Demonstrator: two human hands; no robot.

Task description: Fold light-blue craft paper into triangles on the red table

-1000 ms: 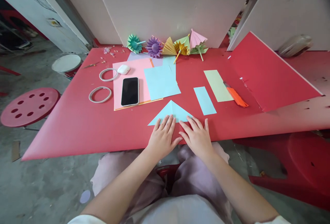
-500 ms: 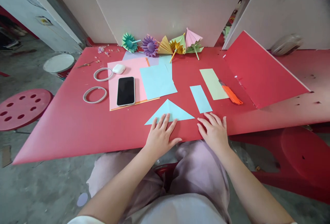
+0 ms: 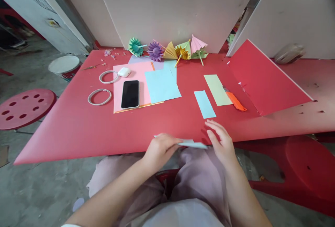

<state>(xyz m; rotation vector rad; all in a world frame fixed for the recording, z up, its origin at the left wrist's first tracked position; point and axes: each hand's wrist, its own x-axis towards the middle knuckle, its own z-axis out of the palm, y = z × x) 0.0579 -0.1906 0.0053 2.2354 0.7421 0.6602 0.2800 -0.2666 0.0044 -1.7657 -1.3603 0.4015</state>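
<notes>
My left hand pinches a folded light-blue paper at the table's front edge, lifted and seen nearly edge-on. To its right, my right hand is raised with thumb and fingers apart, close to the paper's right tip but holding nothing. Beyond the right hand lies a light-blue paper strip. A pale green paper piece is just past it, with an orange utility knife against its right side. A larger light-blue sheet rests on pink paper.
A black-screened phone, a white earbud case and two rolls of tape sit on the left. Folded paper umbrellas line the wall. A red folder stands open at right on the red table.
My left hand has picked the folded blue triangle up off the table and brought it towards me. My right hand has lifted and turned on its side. The view has shifted slightly.
</notes>
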